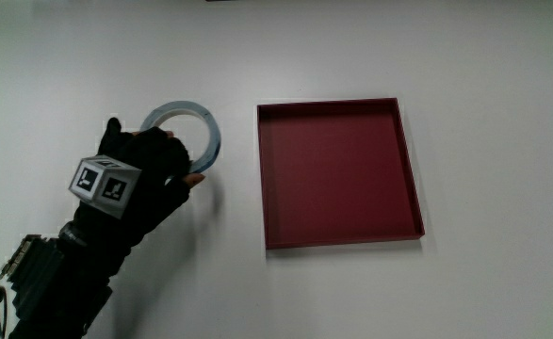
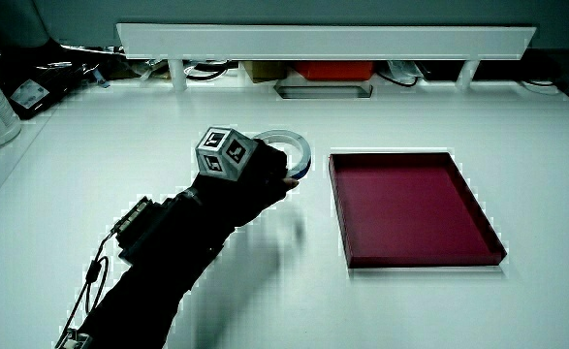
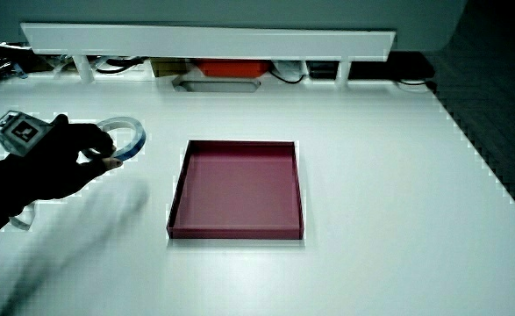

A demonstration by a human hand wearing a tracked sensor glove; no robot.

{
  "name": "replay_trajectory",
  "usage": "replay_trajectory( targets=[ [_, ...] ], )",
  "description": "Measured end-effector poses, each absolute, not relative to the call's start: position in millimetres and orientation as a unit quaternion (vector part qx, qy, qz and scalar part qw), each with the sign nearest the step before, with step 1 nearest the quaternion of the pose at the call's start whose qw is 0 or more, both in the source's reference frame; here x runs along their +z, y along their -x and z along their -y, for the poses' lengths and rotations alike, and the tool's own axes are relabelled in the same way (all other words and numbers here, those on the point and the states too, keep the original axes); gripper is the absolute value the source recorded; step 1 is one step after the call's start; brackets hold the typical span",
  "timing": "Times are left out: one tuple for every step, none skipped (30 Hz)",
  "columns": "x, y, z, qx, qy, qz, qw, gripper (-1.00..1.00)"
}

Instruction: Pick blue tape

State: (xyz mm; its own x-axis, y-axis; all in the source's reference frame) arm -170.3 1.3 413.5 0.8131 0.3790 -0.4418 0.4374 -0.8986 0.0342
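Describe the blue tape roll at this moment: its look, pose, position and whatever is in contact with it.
The blue tape is a thin, pale blue ring with a wide open centre through which the white table shows. It seems to lie flat or nearly so, beside the empty red tray and apart from it. The hand covers the part nearest the person, its fingers curled over the rim. Whether the roll has left the table cannot be told.

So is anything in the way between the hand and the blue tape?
No. The hand is already on the blue tape, fingers over the part of the ring nearest the person. The red tray lies beside them, apart from both.
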Motion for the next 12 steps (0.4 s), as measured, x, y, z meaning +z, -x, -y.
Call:
replay_trajectory(
  targets=[
    [412.4, 166.9, -0.6, -0.221, -0.949, -0.214, 0.071, 1.00],
    [408.7, 162.4, 0.4, -0.216, -0.949, -0.221, 0.071, 1.00],
    [398.9, 155.8, 1.8, -0.188, -0.951, -0.236, 0.064, 1.00],
    [406.1, 154.5, 2.4, -0.219, -0.945, -0.233, 0.063, 1.00],
    [397.5, 147.5, 2.8, -0.186, -0.950, -0.242, 0.064, 1.00],
    [395.4, 141.4, 3.0, -0.173, -0.950, -0.254, 0.062, 1.00],
    [393.4, 135.6, 3.4, -0.158, -0.949, -0.266, 0.065, 1.00],
    [396.7, 131.7, 3.3, -0.172, -0.947, -0.263, 0.067, 1.00],
    [400.1, 127.7, 3.3, -0.187, -0.945, -0.260, 0.069, 1.00],
    [405.9, 124.1, 3.3, -0.203, -0.940, -0.266, 0.067, 1.00],
    [401.5, 118.4, 3.8, -0.185, -0.942, -0.273, 0.069, 1.00],
    [403.2, 113.5, 3.9, -0.187, -0.940, -0.278, 0.070, 1.00]
  ],
)
